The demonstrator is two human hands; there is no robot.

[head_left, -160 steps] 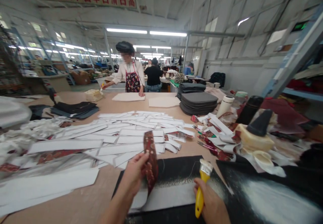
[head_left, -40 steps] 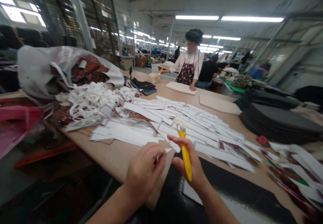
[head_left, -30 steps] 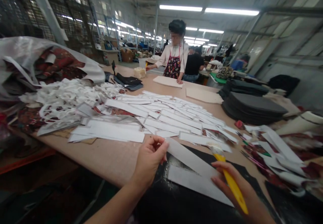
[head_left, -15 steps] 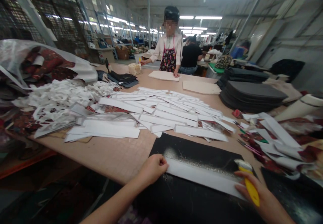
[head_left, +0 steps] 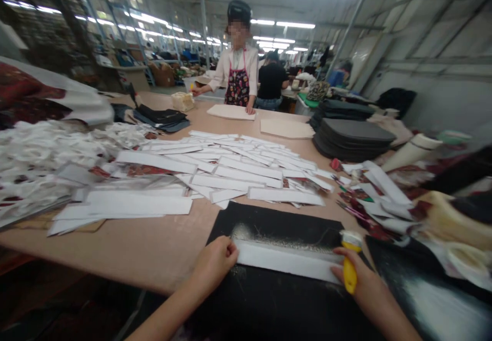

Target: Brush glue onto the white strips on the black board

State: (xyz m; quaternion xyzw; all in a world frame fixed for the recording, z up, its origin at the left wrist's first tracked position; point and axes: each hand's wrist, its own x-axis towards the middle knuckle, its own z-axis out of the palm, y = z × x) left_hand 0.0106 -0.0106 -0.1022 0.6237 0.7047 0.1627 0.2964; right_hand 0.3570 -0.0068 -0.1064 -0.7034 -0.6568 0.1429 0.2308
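A long white strip (head_left: pixel 284 263) lies on a black sheet (head_left: pixel 280 219) that is dusted with pale residue along the strip's far edge. My left hand (head_left: pixel 216 260) is closed in a pinch at the strip's left end. At the other end, my right hand (head_left: pixel 361 275) grips a paintbrush (head_left: pixel 349 273) with a yellow handle, its pale bristle end pointing away from me. The thumb and fingertips of that same hand also touch the strip's right end. Just beyond the black sheet spreads a heap of similar white strips (head_left: pixel 246 169).
White looped scraps (head_left: pixel 26 151) pile up on the left. Stacked dark pads (head_left: pixel 351 139) stand at the right, near scraps with scissors (head_left: pixel 355 210). A tub (head_left: pixel 467 261) sits by my right arm. Across the table (head_left: pixel 154 251), a person (head_left: pixel 240 69) handles a pale panel (head_left: pixel 230 111).
My view has swung a little to the right, so the table and its contents appear farther left. Both hands keep their hold at the strip's ends, the brush still in my right.
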